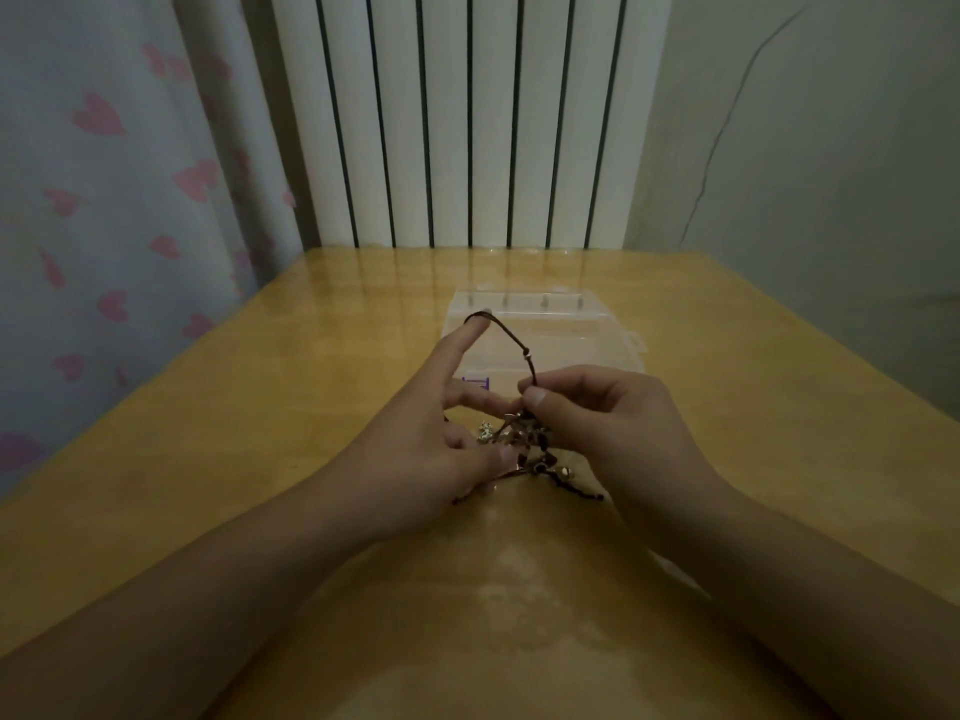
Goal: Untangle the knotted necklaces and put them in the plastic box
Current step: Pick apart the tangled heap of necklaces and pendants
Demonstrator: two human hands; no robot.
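A knotted bundle of dark cord necklaces [524, 449] with small silver and dark beads hangs just above the wooden table, between my two hands. My left hand [441, 439] has its index finger stretched up with a loop of dark cord over the fingertip, and its thumb and other fingers touch the bundle. My right hand [597, 428] pinches the cord near the knot with thumb and fingers. The clear plastic box [582, 335] lies flat just behind the hands, partly hidden by them.
The yellow wooden table [260, 459] stands against a white ribbed radiator [467, 122]. A curtain with pink hearts [104, 200] hangs at the left, and a plain wall is at the right.
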